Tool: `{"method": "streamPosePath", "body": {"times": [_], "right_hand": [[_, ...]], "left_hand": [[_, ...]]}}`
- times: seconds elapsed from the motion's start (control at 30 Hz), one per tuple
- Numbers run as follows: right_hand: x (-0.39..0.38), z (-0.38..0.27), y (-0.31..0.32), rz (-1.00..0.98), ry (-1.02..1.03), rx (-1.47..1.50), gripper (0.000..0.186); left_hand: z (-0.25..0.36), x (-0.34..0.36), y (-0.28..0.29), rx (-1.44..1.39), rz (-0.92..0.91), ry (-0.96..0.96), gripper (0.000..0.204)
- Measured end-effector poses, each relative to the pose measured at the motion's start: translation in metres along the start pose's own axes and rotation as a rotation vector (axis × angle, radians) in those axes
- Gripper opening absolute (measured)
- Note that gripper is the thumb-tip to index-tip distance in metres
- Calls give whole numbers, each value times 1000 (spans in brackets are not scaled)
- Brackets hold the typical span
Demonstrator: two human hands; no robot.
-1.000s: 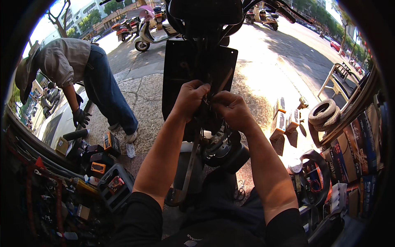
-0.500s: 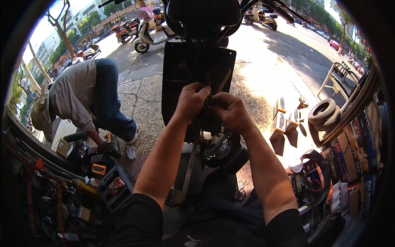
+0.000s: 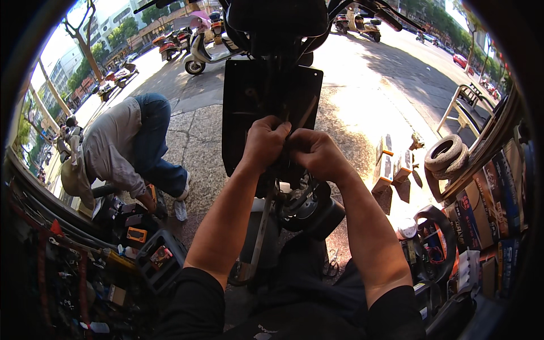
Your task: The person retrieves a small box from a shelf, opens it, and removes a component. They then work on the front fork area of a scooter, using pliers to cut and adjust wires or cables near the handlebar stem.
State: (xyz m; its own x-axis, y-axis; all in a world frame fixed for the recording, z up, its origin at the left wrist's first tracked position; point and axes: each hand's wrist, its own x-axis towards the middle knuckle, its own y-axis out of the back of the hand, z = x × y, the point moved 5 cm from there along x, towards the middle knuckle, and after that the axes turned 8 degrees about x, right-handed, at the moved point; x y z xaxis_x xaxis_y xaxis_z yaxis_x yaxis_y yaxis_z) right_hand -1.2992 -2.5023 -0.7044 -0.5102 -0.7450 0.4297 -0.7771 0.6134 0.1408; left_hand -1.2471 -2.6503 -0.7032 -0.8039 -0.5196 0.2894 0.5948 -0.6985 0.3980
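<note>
In front of me stands a dark two-wheeler, seen from its frame, with a broad black panel (image 3: 238, 93) below the handlebar. Both hands are close together before this panel. My left hand (image 3: 266, 139) is closed, thumb and fingers pinched near the middle. Beside it my right hand (image 3: 314, 152) is closed too, fingers curled inward. Whatever lies between the fingertips is too small and dark to name; it may be thin like a wire. Below the hands are dark parts and a rounded black piece (image 3: 326, 218).
At left a person in a grey shirt (image 3: 113, 144) bends over tools, near an orange meter (image 3: 136, 234) and an open black case (image 3: 161, 260). On the right stand small boxes (image 3: 384, 170), stacked tyres (image 3: 446, 154) and a chair (image 3: 473, 107). A scooter (image 3: 207, 51) is parked ahead.
My hands stay nearly in place, still pinched together, with a slight shift of the fingers. The person at left has bent lower and moved a little to the right.
</note>
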Motion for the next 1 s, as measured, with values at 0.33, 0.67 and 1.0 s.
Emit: {"method": "streamPosePath", "body": {"times": [0.33, 0.67, 1.0], "right_hand": [[-4, -3, -2, 8, 51, -24, 12], [-1, -2, 9, 27, 67, -12, 11], [-5, 0, 7, -2, 143, -16, 11]], "left_hand": [[3, -13, 3, -259, -84, 96, 25], [13, -34, 0, -439, -189, -87, 27], [0, -43, 0, -330, -365, 121, 31]]}}
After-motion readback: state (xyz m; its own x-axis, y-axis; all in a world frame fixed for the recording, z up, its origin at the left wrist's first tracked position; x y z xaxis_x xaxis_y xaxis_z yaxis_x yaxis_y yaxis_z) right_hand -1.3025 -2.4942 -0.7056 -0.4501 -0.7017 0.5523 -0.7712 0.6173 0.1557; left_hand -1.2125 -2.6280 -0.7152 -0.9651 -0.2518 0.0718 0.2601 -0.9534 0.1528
